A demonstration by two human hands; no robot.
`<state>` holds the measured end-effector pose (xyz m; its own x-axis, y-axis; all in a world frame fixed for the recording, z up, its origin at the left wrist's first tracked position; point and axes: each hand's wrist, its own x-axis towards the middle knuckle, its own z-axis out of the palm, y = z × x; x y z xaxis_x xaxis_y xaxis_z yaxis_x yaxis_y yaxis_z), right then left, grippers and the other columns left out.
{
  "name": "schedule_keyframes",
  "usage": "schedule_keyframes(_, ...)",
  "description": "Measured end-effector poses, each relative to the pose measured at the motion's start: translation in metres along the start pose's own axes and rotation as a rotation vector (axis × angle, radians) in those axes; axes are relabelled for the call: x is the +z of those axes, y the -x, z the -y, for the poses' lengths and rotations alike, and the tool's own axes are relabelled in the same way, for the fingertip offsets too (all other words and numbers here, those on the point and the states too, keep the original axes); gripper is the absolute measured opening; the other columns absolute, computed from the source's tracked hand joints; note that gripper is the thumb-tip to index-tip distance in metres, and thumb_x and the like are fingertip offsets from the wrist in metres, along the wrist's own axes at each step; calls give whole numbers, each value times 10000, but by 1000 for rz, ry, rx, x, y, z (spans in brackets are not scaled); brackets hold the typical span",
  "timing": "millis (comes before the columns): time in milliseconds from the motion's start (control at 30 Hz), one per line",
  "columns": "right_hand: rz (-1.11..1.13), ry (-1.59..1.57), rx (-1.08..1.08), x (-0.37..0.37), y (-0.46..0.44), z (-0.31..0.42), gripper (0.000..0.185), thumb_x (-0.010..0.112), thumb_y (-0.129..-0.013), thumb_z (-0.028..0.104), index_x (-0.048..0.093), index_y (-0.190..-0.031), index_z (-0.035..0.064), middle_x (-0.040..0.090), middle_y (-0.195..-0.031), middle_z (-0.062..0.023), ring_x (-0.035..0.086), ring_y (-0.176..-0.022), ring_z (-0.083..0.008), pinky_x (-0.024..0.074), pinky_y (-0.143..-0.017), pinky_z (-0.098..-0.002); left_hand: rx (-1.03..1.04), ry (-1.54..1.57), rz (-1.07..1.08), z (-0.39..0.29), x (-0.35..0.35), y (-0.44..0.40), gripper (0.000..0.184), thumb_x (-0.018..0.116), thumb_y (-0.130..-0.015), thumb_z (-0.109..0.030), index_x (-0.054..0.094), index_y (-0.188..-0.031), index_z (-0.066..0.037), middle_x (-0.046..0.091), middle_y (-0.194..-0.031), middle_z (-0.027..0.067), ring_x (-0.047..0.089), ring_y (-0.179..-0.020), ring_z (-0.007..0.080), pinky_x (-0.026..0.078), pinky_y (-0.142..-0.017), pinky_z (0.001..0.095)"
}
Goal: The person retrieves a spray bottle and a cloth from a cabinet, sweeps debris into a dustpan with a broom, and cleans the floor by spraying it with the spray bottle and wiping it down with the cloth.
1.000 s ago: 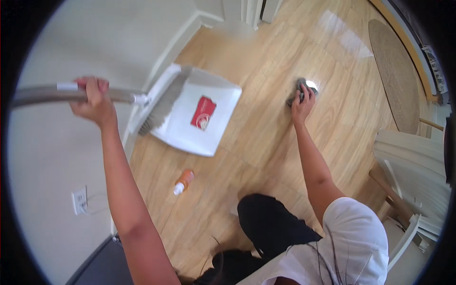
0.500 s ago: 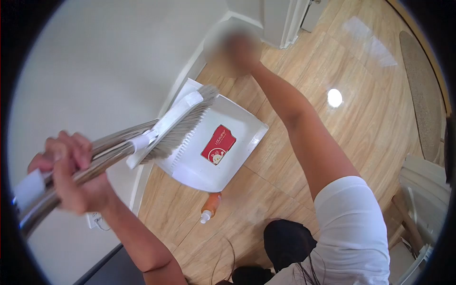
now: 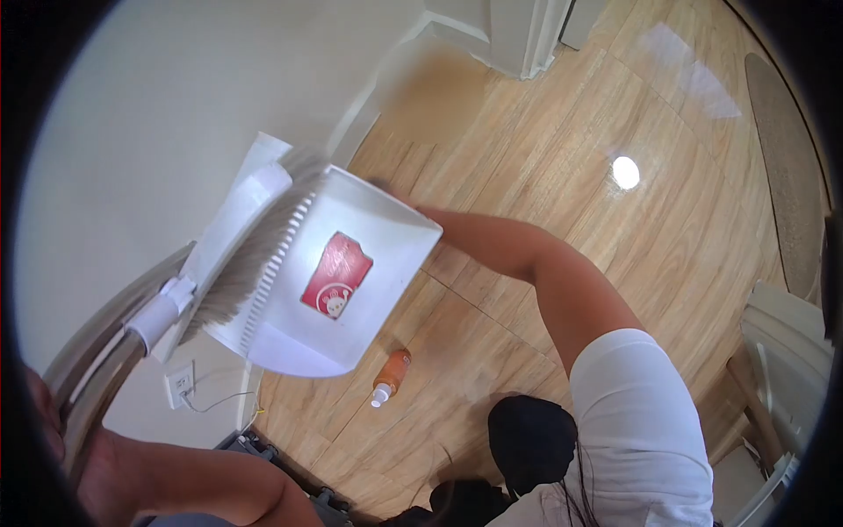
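Note:
At the left edge, my left hand (image 3: 95,470) is wrapped around the metal handles of a broom (image 3: 241,211) and a white dustpan (image 3: 373,272); part of this hand lies outside the view. The broom's grey bristles rest against the toothed edge of the dustpan, which has a red sticker inside it. Both are held up off the floor. My right hand (image 3: 397,191) is behind the far side of the dustpan, mostly hidden, so its fingers do not show. An orange bottle (image 3: 394,369) with a white cap lies on the floor below the dustpan.
A grey wall (image 3: 211,79) with a power outlet (image 3: 180,382) and cord runs along the left. Wood-look floor (image 3: 562,149) spreads to the right, with a mat (image 3: 777,176) at the far right. Pale furniture (image 3: 781,351) stands at lower right.
The broom and dustpan have moved left and up, with my left hand moving down toward the left edge. My right hand has come back from the wall corner to behind the dustpan.

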<state>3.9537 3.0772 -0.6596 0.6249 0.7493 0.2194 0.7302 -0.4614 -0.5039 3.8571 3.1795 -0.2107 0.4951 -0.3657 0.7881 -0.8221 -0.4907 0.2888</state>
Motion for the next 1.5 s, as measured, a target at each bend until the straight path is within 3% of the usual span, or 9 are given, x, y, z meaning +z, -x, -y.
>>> schedule_keyframes(100, -286, 114, 303, -42, 15, -84, 159, 587, -787, 211, 666, -909, 145, 601, -998, -109, 552, -1036, -283, 419, -893, -453, -259, -80, 183, 24, -25, 4, 116, 482, -829, -81, 405, -766, -20, 368, -665, 77, 368, -607, 152, 356, -581, 273)
schedule_keyframes(233, -544, 340, 379, -88, 96, -170, 249, 623, -788, 248, 599, -1019, 158, 547, -1172, -48, 454, -1174, -295, 351, -984, -441, -114, -5, 15, 60, 53, 16, 144, 692, -790, -98, 587, -733, -16, 562, -648, 62, 506, -561, 110, 436, -547, 256)
schedule_keyframes(500, -623, 478, 626, -159, 287, -198, 254, 640, -760, 101, 575, -1006, 109, 546, -1183, -95, 463, -1149, -338, 371, -974, -431, -274, 235, -282, 127, 181, 12, 201, 466, -814, 130, 554, -989, 89, 608, -930, 182, 589, -943, 249, 486, -815, 364)
schedule_keyframes(567, -609, 507, 646, -156, 298, -187, 256, 633, -772, 101, 574, -1021, 108, 542, -1193, -98, 457, -1153, -346, 361, -986, -432, -277, 966, -287, 146, 189, 10, 145, 493, -785, 135, 491, -807, -8, 512, -705, 123, 478, -606, 196, 424, -582, 345)
schedule_keyframes(800, -430, 142, 511, -67, 271, -35, 290, 638, -702, 52, 607, -983, 116, 520, -1238, -76, 433, -1182, -342, 304, -1033, -500, -363, 1132, -369, 199, 213, -5, 208, 529, -700, 221, 456, -741, 30, 468, -620, 119, 455, -534, 203, 397, -511, 367)
schedule_keyframes(1100, -67, -184, 140, 41, 230, 162, 305, 641, -795, 353, 591, -1046, 187, 431, -1330, -53, 292, -1322, -320, 246, -1101, -472, -393, 536, -329, 206, 244, -7, 131, 596, -787, 56, 475, -740, 36, 529, -657, 160, 528, -555, 232, 460, -571, 386)
schedule_keyframes(1233, -57, -121, 64, 31, 257, 127, 242, 631, -782, 291, 605, -1001, 191, 452, -1297, -31, 327, -1300, -304, 226, -1110, -484, -337, 500, -347, 202, 249, -11, 170, 483, -830, -20, 426, -983, 26, 408, -655, 60, 396, -439, 130, 374, -360, 232)
schedule_keyframes(1300, -33, -85, 162, 3, 274, 100, 206, 629, -761, 213, 618, -965, 184, 485, -1254, -14, 382, -1250, -299, 274, -1073, -478, -423, 554, -140, 221, 240, -10, 363, 544, -851, -85, 382, -1172, -31, 467, -875, 123, 536, -785, 261, 531, -709, 348)
schedule_keyframes(1500, -511, 173, 660, -91, 341, -29, 326, 678, -707, 85, 592, -1020, 122, 502, -1250, -81, 404, -1210, -370, 315, -1023, -471, -561, 228, -135, 196, 232, -9, 539, 748, -731, -330, 509, -1080, 5, 601, -893, 138, 557, -848, 175, 450, -764, 339)
